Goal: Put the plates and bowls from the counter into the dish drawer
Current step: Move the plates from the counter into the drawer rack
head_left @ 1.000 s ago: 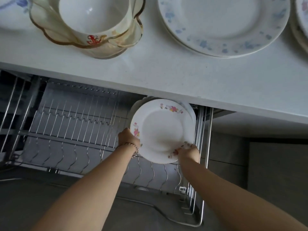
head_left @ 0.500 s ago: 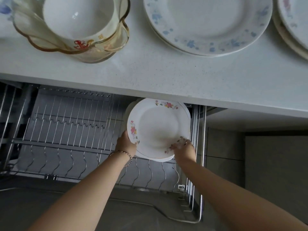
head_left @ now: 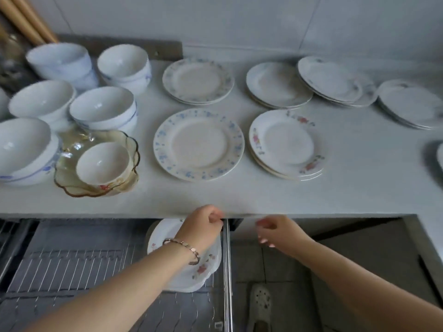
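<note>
A white plate with pink flowers (head_left: 206, 265) stands on edge at the right end of the wire rack in the open dish drawer (head_left: 72, 267), with other plates behind it. My left hand (head_left: 203, 226), with a bracelet on the wrist, hovers over that plate at the counter's front edge, fingers curled and holding nothing. My right hand (head_left: 273, 232) is just right of the drawer's side rail (head_left: 227, 271), empty, fingers loosely apart. On the counter (head_left: 239, 195) lie a blue-flowered plate (head_left: 199, 144) and a stack of pink-flowered plates (head_left: 285, 142).
More plate stacks (head_left: 275, 85) lie along the back and right of the counter. Stacked white bowls (head_left: 103, 106) fill the left side, with an amber glass bowl (head_left: 69, 168) holding a small bowl (head_left: 103, 161). A slippered foot (head_left: 260, 305) is on the floor right of the drawer.
Both hands have let go of the pink-flowered plate, which now stands in the rack, and have risen toward the counter edge. The view has tilted up onto the counter.
</note>
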Motion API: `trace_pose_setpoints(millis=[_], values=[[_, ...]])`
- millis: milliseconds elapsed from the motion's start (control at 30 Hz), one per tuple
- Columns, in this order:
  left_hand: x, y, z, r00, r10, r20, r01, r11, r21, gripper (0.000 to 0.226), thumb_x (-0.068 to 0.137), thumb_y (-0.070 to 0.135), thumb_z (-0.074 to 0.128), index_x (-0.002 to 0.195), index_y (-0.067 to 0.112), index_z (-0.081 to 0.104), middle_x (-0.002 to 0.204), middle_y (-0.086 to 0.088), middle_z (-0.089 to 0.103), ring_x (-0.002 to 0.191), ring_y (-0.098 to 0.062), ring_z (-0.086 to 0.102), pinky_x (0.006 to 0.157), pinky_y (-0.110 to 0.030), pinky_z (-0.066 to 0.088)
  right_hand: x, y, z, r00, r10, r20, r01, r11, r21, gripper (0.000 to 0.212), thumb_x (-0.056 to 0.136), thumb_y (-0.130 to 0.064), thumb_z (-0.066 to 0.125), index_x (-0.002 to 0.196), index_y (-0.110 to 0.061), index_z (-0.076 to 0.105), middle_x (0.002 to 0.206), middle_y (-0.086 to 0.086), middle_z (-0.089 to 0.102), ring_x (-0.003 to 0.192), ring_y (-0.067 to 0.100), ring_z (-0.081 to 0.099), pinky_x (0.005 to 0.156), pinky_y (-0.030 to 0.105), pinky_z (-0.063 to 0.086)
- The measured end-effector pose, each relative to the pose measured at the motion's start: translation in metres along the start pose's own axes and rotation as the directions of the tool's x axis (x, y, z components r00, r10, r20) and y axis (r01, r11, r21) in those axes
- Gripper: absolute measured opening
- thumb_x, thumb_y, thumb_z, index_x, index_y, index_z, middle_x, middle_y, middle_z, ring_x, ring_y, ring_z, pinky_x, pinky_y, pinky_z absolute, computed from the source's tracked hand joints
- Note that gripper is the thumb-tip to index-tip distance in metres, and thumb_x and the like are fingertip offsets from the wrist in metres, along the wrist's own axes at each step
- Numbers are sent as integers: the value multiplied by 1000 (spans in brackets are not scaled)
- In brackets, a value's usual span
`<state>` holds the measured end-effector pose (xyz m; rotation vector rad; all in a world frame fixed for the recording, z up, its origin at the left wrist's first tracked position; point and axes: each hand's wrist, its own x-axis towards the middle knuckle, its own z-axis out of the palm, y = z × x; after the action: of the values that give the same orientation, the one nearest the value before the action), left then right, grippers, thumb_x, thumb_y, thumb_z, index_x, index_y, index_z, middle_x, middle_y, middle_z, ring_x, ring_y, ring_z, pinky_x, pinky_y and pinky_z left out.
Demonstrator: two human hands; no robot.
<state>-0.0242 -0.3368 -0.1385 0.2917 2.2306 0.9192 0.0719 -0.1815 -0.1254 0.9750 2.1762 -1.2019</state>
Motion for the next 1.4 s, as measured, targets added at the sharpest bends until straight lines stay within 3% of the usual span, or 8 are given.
trace_pose_setpoints(millis=[200, 333, 467, 567, 833, 1100, 1233, 1400], values=[[59, 102, 37, 989, -112, -100, 87, 970, -229, 37, 84, 8, 52, 121, 8, 55, 107, -15, 65, 86, -30, 63, 79, -34, 52, 56, 10, -127, 936, -62, -345, 83, 995, 47, 37, 88, -13, 55, 125, -12, 56, 113, 8, 62, 95, 22, 58, 77, 26, 43], [102, 145, 62, 962, -231, -147, 164, 916, -366, 7, 79, 8, 62, 83, 10, 55, 81, -9, 56, 67, -21, 53, 63, -27, 49, 109, 18, -186, 878, 13, -478, -5, 1000, 18, 59, 89, -20, 56, 142, -8, 33, 137, 22, 44, 123, 36, 47, 102, 37, 38], [131, 153, 69, 912, -399, -99, 262, 750, -607, 36, 78, 1, 64, 113, -3, 56, 106, -16, 62, 83, -27, 60, 72, -39, 54, 153, 20, -213, 900, 154, -408, -60, 971, 233, 55, 91, -32, 52, 138, -5, 43, 129, 18, 56, 116, 33, 55, 101, 39, 42], [140, 149, 73, 904, -402, -147, 257, 784, -565, 40, 73, -5, 67, 112, -7, 58, 104, -18, 65, 86, -28, 62, 66, -37, 55, 164, 24, -218, 911, 146, -385, -29, 955, 295, 40, 88, -30, 55, 123, -12, 58, 109, 10, 65, 87, 27, 59, 82, 34, 50], [112, 151, 80, 891, -403, -209, 260, 830, -494, 36, 71, -5, 72, 103, 2, 59, 101, -12, 64, 87, -23, 60, 80, -33, 53, 134, 44, -210, 923, 86, -376, 77, 913, 400, 29, 88, -13, 54, 115, -8, 64, 73, 4, 58, 77, 24, 54, 68, 29, 45], [0, 94, 36, 923, -337, -187, 216, 853, -474, 49, 71, -2, 73, 104, 14, 41, 97, 0, 58, 90, -18, 59, 77, -32, 55, 35, 31, -159, 955, -132, -264, 204, 941, 268, 22, 92, -20, 52, 113, -16, 58, 89, 2, 63, 87, 24, 60, 78, 35, 49], [-56, 27, -5, 900, -378, -216, 265, 869, -417, 52, 67, -5, 73, 103, 15, 41, 97, -3, 59, 95, -23, 59, 82, -42, 56, -3, 12, -86, 973, -195, -128, 215, 961, 172, 37, 91, -22, 56, 125, -9, 49, 107, 2, 62, 96, 21, 60, 75, 28, 48], [-115, -72, -56, 882, -434, -183, 352, 866, -356, 46, 66, -4, 73, 90, 23, 44, 102, -7, 63, 97, -26, 62, 85, -46, 55, -45, -4, 27, 980, -198, 14, 189, 951, 245, 29, 88, -19, 61, 113, -19, 45, 103, -4, 60, 94, 16, 60, 75, 25, 52]])
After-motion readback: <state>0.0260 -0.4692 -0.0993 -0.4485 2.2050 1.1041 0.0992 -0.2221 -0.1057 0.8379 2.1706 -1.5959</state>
